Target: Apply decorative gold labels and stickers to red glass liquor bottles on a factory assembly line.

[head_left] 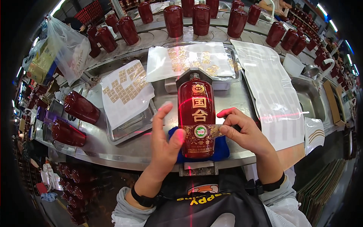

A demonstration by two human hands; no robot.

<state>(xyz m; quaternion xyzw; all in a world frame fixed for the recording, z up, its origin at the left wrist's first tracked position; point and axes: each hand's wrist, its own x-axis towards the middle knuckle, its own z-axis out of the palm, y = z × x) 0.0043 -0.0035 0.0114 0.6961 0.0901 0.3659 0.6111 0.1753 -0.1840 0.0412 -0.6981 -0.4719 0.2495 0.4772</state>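
A dark red bottle (196, 99) with gold lettering lies on its back in front of me, its neck in a dark holder and its base on a blue cloth (223, 149). Across its lower half runs a gold-patterned label strip (210, 131) with a round green and white emblem. At the strip's left end is the thumb of my left hand (166, 140), whose fingers are stretched up beside the bottle. My right hand (242, 130) pinches the strip's right end between thumb and bent index finger. Red laser lines fall on the bottle and my right hand.
Sheets of gold labels (126, 87) lie on metal trays to the left and behind (189, 56) the bottle. White backing sheets (270, 87) cover the right side. Two red bottles (81, 107) lie at left; several stand on the conveyor (151, 36). A sink (310, 98) is at far right.
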